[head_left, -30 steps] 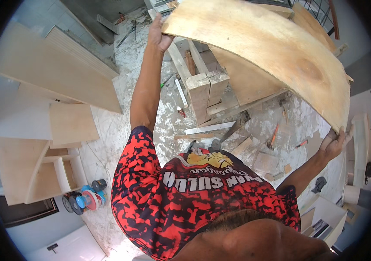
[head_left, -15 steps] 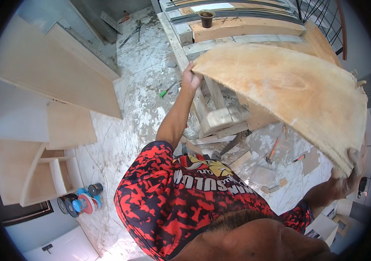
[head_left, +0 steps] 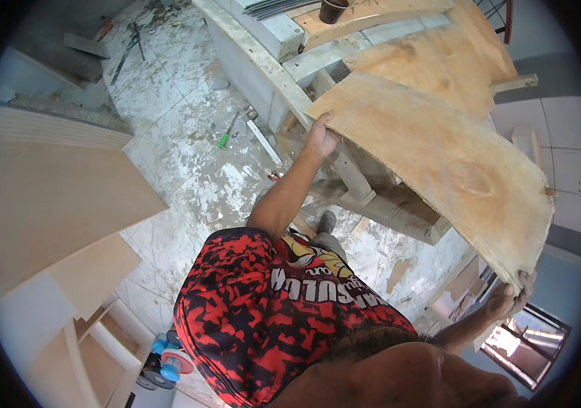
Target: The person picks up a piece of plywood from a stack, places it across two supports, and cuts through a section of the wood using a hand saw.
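Observation:
A large plywood sheet [head_left: 454, 156] with rough, splintery edges spans the space in front of me, held in both hands. My left hand [head_left: 322, 136] is closed on its left corner, thumb on top and fingers under the edge. At the near right corner, my right hand [head_left: 513, 296] grips the sheet's edge. Below the sheet stands a rough timber frame [head_left: 379, 207], partly hidden by it. Beyond lies another piece of plywood [head_left: 433, 64] on the stair-like structure; I cannot tell whether the two sheets touch.
A brown cup [head_left: 333, 9] stands on a plank at the top. A green-handled tool [head_left: 224, 139] and a white strip [head_left: 264, 141] lie on the stained tile floor. Wooden panels [head_left: 59, 190] and a cabinet [head_left: 100, 353] are at left. A window [head_left: 525, 343] shows lower right.
The view has swung to the right. The held sheet now sits lower relative to the structure, uncovering more of the plywood beyond it. Both hands keep their grip.

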The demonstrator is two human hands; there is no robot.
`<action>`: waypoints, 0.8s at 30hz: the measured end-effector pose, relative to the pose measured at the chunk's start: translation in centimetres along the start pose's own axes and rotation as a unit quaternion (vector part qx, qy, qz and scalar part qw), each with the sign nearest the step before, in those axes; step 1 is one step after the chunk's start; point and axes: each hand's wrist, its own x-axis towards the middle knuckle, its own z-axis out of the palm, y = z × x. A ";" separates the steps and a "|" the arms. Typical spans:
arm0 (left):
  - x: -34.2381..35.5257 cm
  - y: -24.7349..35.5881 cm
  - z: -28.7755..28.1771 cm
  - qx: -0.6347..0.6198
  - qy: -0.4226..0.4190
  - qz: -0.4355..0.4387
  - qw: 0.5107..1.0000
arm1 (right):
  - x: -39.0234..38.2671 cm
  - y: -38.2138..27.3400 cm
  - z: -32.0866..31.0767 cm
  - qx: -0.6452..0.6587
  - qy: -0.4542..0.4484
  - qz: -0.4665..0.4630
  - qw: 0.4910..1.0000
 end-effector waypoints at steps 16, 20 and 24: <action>0.1 1.3 -1.1 -0.008 0.060 -0.036 0.997 | -4.7 -2.6 1.9 -0.024 0.139 0.111 0.984; 0.0 1.4 -1.2 0.008 0.050 -0.045 0.998 | -4.9 -2.7 2.0 -0.021 0.148 0.136 0.979; -0.6 1.9 -1.2 0.052 0.038 -0.054 0.996 | -4.8 -3.4 2.6 -0.018 0.156 0.175 0.972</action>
